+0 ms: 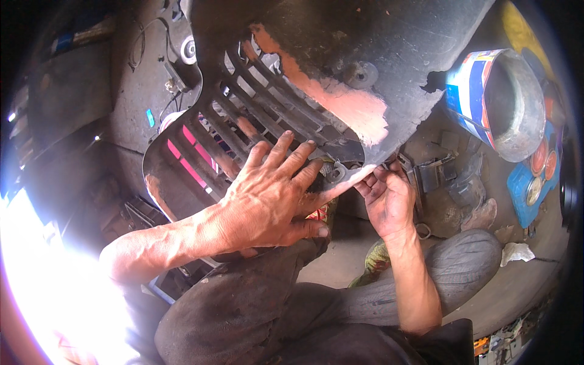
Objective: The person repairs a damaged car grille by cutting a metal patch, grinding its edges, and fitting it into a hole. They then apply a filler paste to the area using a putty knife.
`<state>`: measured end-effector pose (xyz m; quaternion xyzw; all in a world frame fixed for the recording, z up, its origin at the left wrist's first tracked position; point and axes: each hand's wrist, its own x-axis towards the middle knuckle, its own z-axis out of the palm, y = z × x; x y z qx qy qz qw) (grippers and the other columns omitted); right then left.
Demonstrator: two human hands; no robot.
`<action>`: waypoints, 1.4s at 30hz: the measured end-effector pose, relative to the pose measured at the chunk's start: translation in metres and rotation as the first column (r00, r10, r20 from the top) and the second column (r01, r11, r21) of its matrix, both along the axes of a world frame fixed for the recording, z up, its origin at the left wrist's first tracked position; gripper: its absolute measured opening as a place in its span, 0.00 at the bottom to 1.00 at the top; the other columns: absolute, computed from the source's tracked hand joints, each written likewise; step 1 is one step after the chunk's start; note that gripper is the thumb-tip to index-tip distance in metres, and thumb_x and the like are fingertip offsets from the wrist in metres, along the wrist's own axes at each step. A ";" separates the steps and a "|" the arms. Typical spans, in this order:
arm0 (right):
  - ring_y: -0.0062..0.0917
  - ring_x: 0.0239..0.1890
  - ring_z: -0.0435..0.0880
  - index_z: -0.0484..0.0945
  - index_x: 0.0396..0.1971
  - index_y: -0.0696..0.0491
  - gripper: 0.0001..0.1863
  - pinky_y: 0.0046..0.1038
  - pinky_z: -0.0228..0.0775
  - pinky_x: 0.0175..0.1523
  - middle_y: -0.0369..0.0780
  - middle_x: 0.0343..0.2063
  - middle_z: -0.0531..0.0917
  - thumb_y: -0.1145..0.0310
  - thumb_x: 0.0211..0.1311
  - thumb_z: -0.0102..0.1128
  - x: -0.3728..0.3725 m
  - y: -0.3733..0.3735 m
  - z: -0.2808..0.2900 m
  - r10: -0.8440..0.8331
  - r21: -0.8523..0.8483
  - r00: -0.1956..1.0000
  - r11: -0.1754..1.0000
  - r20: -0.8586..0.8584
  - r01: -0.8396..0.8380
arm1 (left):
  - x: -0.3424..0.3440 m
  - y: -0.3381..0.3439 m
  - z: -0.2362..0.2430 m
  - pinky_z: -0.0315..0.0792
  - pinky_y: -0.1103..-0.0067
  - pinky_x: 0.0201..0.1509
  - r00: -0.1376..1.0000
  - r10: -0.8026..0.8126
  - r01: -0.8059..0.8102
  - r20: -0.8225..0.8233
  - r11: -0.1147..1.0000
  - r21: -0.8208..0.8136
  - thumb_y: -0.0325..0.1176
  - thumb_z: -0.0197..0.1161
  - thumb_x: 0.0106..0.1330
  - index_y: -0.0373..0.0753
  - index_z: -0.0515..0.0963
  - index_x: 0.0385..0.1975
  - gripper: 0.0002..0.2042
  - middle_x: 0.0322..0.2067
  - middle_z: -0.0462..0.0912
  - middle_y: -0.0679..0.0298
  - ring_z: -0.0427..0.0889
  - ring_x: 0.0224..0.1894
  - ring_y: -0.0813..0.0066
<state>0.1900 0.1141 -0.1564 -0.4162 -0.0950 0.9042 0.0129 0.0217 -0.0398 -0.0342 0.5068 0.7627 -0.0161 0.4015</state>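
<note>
A large dark plastic panel with slats [267, 109] leans over my lap, patched with pinkish-orange filler [340, 103]. It looks like a vehicle grille or fairing piece. My left hand [267, 188] lies across its slatted lower part, fingers spread and palm down, with the thumb near my knee. At the panel's lower right corner, my right hand [389, 194] is turned palm up, its fingers curled against the pink-edged rim. The fingertips are partly hidden by that rim. A round mounting hole [334, 174] shows between my hands.
A metal can [517, 103] with a blue, white and red outside lies tipped at the right. Beyond it is a blue piece with round lids [535, 176]. Broken plastic scraps [468, 182] lie on the floor below the can. Bright glare covers the lower left.
</note>
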 end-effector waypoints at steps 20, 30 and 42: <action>0.34 0.51 0.83 0.69 0.56 0.52 0.17 0.44 0.76 0.60 0.41 0.49 0.81 0.76 0.69 0.47 -0.001 -0.001 -0.001 0.005 -0.017 1.000 1.000 0.025 -0.005 | 0.004 0.006 0.031 0.58 0.54 0.71 0.997 0.064 -0.063 0.044 0.998 -0.024 0.55 0.71 0.58 0.31 0.72 0.61 0.38 0.66 0.66 0.44 0.60 0.72 0.41; 0.32 0.51 0.83 0.70 0.56 0.51 0.17 0.42 0.76 0.60 0.40 0.49 0.81 0.76 0.68 0.47 0.000 -0.001 -0.002 0.014 -0.013 1.000 1.000 0.006 -0.014 | 0.011 0.001 0.045 0.58 0.53 0.71 0.983 0.133 -0.123 0.129 0.989 -0.084 0.49 0.74 0.56 0.40 0.66 0.68 0.41 0.66 0.66 0.46 0.61 0.72 0.43; 0.33 0.51 0.83 0.71 0.55 0.51 0.17 0.42 0.75 0.60 0.41 0.50 0.81 0.76 0.67 0.47 -0.003 0.000 0.001 0.011 0.001 0.999 1.000 0.031 -0.012 | 0.009 0.000 0.047 0.60 0.53 0.70 0.986 0.110 -0.105 0.128 0.993 -0.052 0.49 0.74 0.56 0.37 0.65 0.68 0.41 0.67 0.66 0.46 0.63 0.71 0.43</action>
